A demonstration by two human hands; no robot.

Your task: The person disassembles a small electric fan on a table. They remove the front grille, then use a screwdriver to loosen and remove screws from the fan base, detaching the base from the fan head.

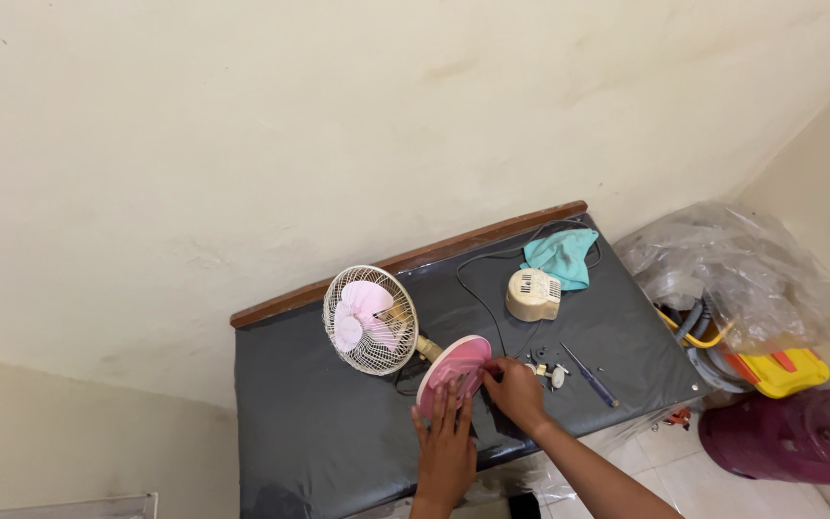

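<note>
your left hand (446, 444) lies flat, fingers spread, against the underside of the pink round base (453, 371), and your right hand (517, 392) pinches that base's right rim with curled fingers. the base is tipped up on edge near the front edge of the grey tabletop (319, 432), and the small fan (371, 320) lies over (cage toward the back-left corner), its long axis running from base to cage. just right of your right hand sit small loose parts (548, 369) and a screwdriver (589, 376). a cream motor cover (533, 294) and a teal cloth (563, 256) lie near the back-right corner. off the right edge, a clear plastic bag (732, 274) covers a yellow case (780, 370).
</note>
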